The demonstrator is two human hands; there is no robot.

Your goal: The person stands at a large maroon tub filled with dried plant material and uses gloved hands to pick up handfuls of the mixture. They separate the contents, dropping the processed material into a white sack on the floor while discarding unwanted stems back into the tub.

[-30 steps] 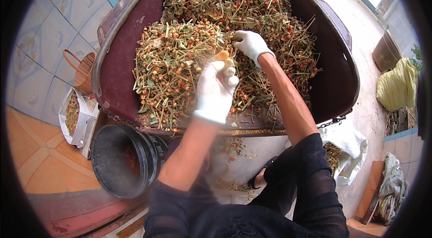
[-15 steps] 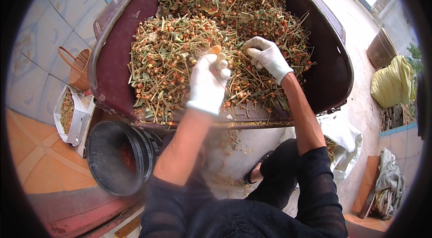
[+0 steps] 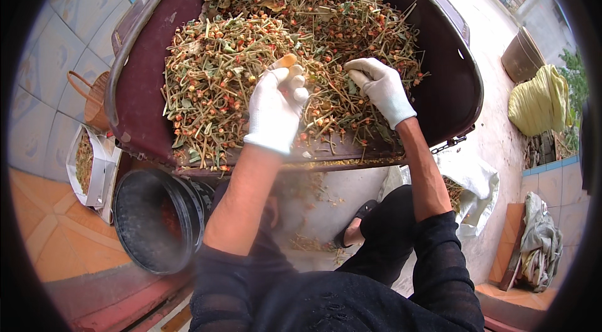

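A heap of dried plant stalks with small orange-red bits (image 3: 219, 81) fills the maroon cart bed (image 3: 141, 100) ahead of me. Over the near part of this heap is my left hand (image 3: 276, 103), in a white knitted glove with an orange-stained fingertip. Its fingers curl inward, and reddish colour shows near the palm; I cannot make out what is there. My right hand (image 3: 381, 89), gloved alike, sits to the right over the stalks. Its thumb and fingers are drawn together in a pinch, hiding whatever lies between them.
Below the cart's left corner stands a black bucket (image 3: 135, 219) with reddish matter inside. Left of it are a white box (image 3: 100, 172) and a wicker basket (image 3: 97, 100). At right lie a white sack (image 3: 480, 188), a yellow sack (image 3: 542, 103) and a brown bin (image 3: 522, 56).
The whole view has shifted, so the cart appears further left. My right hand has moved right and slightly nearer across the heap. My left hand keeps nearly the same place over the stalks.
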